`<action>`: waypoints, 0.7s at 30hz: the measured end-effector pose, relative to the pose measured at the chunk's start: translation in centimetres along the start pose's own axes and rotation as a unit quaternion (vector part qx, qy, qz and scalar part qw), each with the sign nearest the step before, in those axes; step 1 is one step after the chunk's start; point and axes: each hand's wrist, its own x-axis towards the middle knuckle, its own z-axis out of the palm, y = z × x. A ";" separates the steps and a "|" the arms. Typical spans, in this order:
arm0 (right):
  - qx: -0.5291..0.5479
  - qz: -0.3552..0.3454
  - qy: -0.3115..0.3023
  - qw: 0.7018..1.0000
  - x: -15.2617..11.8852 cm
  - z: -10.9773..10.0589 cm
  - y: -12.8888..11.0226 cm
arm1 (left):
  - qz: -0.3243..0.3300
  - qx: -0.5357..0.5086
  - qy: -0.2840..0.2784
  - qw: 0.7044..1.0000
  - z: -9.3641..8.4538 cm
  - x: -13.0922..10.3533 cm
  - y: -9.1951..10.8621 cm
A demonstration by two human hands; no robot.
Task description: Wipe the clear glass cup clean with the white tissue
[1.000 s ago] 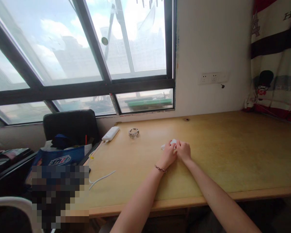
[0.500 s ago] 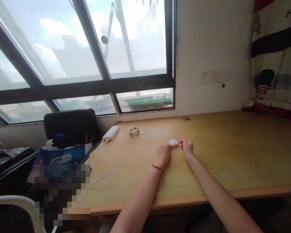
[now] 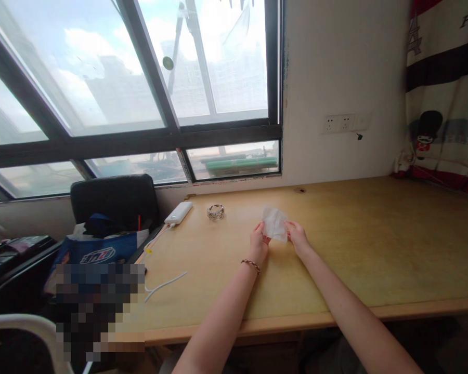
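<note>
A thin white sheet (image 3: 274, 223), like a tissue or wipe, is spread between my two hands above the wooden table (image 3: 374, 239). My left hand (image 3: 259, 240) pinches its left edge; a braided bracelet circles that wrist. At the sheet's right edge my right hand (image 3: 296, 236) grips it between thumb and fingers. Behind and to the left of the hands, a silvery openwork ring-shaped object (image 3: 216, 212) rests on the table.
A white power bank (image 3: 178, 213) with a cable lies at the table's back left. Another white cable end (image 3: 167, 283) lies nearer. Left of the table stand a black chair (image 3: 115, 200) and a blue bag (image 3: 101, 252). A window and wall sockets are behind.
The white sheet, bunched small between the hands before, is now opened out flat and upright. Both hands have turned, and their fingers now show at its sides.
</note>
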 end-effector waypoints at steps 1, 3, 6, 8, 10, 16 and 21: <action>0.039 0.024 -0.044 0.998 -0.3 0.2 -0.1 | 0.001 -0.012 -0.007 1.000 0.0 0.0 0.1; 0.090 0.034 -0.089 0.991 -0.6 0.3 -0.3 | -0.003 -0.020 -0.017 1.000 0.1 -0.2 0.3; 0.072 -0.015 -0.046 0.996 -0.6 0.3 -0.3 | -0.011 -0.008 -0.019 1.000 0.3 -0.5 0.4; 0.033 -0.050 -0.014 0.998 -0.4 0.1 -0.1 | -0.010 0.008 -0.020 1.000 0.4 -0.7 0.4; -0.003 -0.076 0.000 0.997 -0.2 0.0 0.0 | -0.003 0.033 -0.018 0.999 0.4 -0.8 0.4; -0.075 -0.122 0.041 0.989 -0.3 -0.1 -0.2 | 0.011 0.081 0.032 0.996 0.1 -0.6 0.1; -0.048 -0.107 0.048 0.992 -0.6 0.0 -0.6 | 0.003 0.072 0.052 0.996 0.2 -0.5 0.1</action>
